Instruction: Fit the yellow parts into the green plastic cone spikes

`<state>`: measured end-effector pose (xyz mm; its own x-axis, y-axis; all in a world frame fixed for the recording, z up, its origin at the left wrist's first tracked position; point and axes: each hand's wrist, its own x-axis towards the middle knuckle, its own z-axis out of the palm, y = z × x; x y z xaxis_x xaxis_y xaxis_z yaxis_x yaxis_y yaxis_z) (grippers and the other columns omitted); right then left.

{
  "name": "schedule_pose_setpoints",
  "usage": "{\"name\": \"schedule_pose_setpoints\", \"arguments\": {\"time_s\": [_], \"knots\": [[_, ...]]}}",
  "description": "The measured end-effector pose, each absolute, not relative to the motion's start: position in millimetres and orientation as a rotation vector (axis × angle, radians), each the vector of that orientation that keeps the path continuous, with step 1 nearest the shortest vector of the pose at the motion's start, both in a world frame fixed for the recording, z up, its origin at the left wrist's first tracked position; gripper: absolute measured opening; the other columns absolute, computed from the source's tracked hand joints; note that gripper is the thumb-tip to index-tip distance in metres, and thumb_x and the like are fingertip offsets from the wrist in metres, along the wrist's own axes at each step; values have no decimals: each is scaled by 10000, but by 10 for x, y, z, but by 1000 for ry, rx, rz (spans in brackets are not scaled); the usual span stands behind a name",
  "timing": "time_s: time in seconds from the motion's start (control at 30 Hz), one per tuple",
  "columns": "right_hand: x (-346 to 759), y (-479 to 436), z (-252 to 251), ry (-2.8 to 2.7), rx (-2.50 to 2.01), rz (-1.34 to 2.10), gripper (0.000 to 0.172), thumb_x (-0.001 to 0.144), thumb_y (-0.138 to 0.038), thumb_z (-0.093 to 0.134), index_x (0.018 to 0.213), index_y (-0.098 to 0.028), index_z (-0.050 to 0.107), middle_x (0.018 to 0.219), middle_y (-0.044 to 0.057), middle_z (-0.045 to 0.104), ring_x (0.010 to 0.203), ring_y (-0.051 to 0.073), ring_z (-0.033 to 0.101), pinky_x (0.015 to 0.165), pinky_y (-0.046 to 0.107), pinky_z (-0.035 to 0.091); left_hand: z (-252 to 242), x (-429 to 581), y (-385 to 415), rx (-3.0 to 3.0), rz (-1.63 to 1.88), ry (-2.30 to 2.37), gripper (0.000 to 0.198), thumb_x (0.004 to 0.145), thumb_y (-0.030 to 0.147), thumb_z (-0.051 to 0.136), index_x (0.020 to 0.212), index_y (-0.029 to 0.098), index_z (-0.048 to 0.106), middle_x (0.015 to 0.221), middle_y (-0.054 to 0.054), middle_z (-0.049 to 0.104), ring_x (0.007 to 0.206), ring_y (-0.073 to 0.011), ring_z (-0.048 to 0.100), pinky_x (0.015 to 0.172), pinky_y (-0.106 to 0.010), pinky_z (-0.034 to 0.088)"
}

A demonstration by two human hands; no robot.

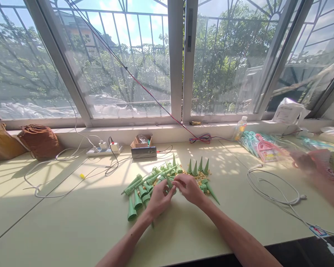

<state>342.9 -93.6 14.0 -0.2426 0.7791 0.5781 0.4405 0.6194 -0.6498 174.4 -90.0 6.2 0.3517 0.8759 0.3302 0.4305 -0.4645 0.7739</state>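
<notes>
My left hand (159, 199) is closed around a green plastic cone-shaped spike (169, 182), its point upward. My right hand (189, 188) meets it from the right, fingertips pinched at the spike's side; anything small between them is hidden. Left of and behind my hands lies a pile of green cones (137, 201), some with small orange pieces in their ends. Several green spikes (195, 168) stand upright beyond my right hand, among small yellowish pegs (199, 180). Another green spike (212, 193) lies on its side by my right wrist.
At the right edge, another person's blurred arm (317, 181) reaches over pink and teal packaged items (264, 146). White cables (278, 198) coil across the table (72, 230). A small open box (143, 148), a power strip (104, 149) and a bottle (241, 128) stand near the windowsill.
</notes>
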Motion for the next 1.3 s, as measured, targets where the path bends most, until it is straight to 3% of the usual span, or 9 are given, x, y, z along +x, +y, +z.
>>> {"name": "schedule_pose_setpoints", "arguments": {"time_s": [0.37, 0.53, 1.3], "knots": [[3422, -932, 119, -1896, -1016, 411, 297, 984, -260, 452, 711, -180, 539, 640, -11, 495, 593, 123, 430, 587, 236, 315, 72, 1764, -928, 2054, 1020, 1132, 239, 902, 405, 536, 948, 172, 565, 634, 22, 555, 555, -129, 521, 518, -229, 411], [3423, -936, 111, -1901, -1033, 422, 328, 995, -298, 430, 712, -180, 546, 647, -1, 516, 593, 127, 443, 588, 240, 324, 91, 1769, -940, 2018, 1016, 1083, 254, 902, 400, 536, 1015, 174, 558, 673, 9, 594, 582, -140, 573, 505, -228, 427], [3430, -943, 115, -1917, -1058, 472, 314, 993, -277, 434, 724, -172, 557, 658, 3, 536, 596, 123, 455, 583, 237, 319, 135, 1777, -971, 2014, 979, 1053, 256, 912, 397, 520, 1056, 185, 510, 761, -4, 608, 550, -111, 538, 468, -209, 409]]}}
